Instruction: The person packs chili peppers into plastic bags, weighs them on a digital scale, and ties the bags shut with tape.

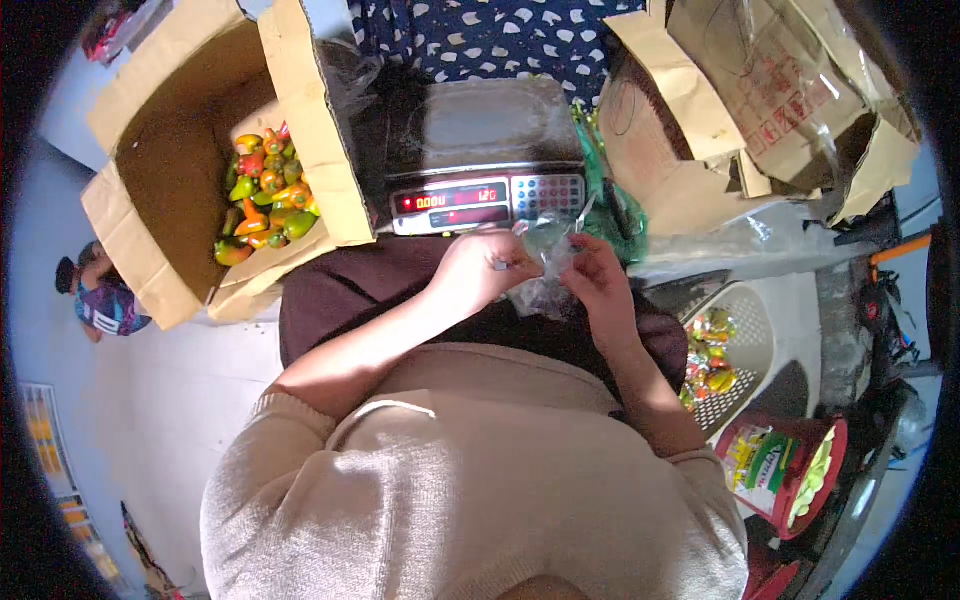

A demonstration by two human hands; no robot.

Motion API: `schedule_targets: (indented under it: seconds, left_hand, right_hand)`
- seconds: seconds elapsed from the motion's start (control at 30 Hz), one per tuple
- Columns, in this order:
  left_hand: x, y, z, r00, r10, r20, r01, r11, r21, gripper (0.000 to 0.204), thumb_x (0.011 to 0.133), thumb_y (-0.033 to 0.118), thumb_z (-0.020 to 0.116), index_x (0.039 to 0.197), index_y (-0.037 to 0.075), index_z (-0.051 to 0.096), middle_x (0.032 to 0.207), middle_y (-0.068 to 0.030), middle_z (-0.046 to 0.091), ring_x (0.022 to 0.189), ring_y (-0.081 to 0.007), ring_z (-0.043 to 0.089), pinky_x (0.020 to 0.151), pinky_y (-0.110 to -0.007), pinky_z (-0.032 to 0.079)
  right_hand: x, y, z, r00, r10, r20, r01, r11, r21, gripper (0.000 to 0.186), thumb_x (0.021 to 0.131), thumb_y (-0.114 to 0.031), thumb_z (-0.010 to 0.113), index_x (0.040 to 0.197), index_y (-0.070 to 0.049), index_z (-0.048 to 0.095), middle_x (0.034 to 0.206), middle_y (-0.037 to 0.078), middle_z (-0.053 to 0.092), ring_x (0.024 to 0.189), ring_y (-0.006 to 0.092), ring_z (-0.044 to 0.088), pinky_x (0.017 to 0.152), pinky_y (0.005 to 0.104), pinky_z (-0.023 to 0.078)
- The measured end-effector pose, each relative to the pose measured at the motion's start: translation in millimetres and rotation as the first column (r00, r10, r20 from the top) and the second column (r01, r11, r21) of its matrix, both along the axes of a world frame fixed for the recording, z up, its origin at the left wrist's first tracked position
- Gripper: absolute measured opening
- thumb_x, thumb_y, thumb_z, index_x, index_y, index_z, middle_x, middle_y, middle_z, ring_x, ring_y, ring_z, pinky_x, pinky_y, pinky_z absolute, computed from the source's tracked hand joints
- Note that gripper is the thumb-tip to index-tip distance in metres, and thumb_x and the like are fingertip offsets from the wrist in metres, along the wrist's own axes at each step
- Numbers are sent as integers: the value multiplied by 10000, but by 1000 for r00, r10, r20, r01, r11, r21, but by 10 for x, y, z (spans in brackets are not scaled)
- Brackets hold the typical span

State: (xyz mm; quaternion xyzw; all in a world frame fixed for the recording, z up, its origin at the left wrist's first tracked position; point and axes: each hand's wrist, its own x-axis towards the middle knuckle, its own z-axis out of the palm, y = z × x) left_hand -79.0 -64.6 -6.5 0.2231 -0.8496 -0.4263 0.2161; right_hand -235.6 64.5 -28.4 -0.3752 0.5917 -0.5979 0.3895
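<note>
Above my lap, a clear plastic bag (545,270) hangs between my two hands. My left hand (490,265) pinches one side of its upper edge. On the other side, my right hand (594,270) has its fingers closed on the plastic. I cannot make out any contents in the bag. Just beyond my hands stands a digital scale (475,125) with a bare dark metal platform, a lit red display and a keypad. To its left, an open cardboard box (165,190) lies tilted toward me, with green, orange and red peppers (268,190) inside.
At the right is another open cardboard box (660,150). Green netting (615,215) lies beside the scale. A pale perforated basket (755,330) at my right holds bagged peppers (712,350). Near it sits a red bucket (825,490). Another person (105,300) is at far left.
</note>
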Motion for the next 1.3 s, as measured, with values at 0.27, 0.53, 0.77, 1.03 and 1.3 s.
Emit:
schedule_targets:
  seconds: [0.27,0.53,0.77,1.03,1.3]
  left_hand:
    - [-35,15,-192,971,18,-238,120,825,553,113,916,106,504,847,52,575,803,-7,596,769,-72,545,733,-233,441]
    - [-55,-22,-368,970,-78,-228,227,617,754,155,886,150,543,991,36,540,782,12,551,677,-114,537,623,-248,449]
    - [-78,-158,-677,993,27,-112,48,788,614,139,900,97,502,962,7,588,829,-40,626,738,-151,595,719,-271,481]
    - [-17,-127,-593,961,-39,274,67,993,-94,190,813,118,587,998,80,602,833,-54,640,769,-156,610,696,-336,475]
    - [-75,-54,-614,959,64,-275,254,231,939,334,880,117,501,1203,35,482,1042,-82,597,900,-162,587,732,-311,490]
  right_hand:
    - [35,-143,-42,962,52,270,-41,998,-46,395,866,-49,534,1248,-47,433,914,27,538,836,112,529,793,249,436]
    - [-241,-259,-503,997,-70,25,67,992,104,341,863,-86,484,1198,-25,512,903,84,595,760,176,559,723,295,474]
    - [-94,-83,-385,884,193,426,-245,967,69,354,870,-141,506,1214,-58,490,834,18,560,739,137,532,638,272,459]
    - [-315,-194,-604,926,85,368,-120,990,72,380,865,-147,544,1223,-58,456,1043,61,558,889,135,549,802,247,427]
    - [-365,-230,-703,953,112,-282,-48,974,223,374,856,-100,507,1221,-31,465,1010,75,580,899,175,554,755,299,471]
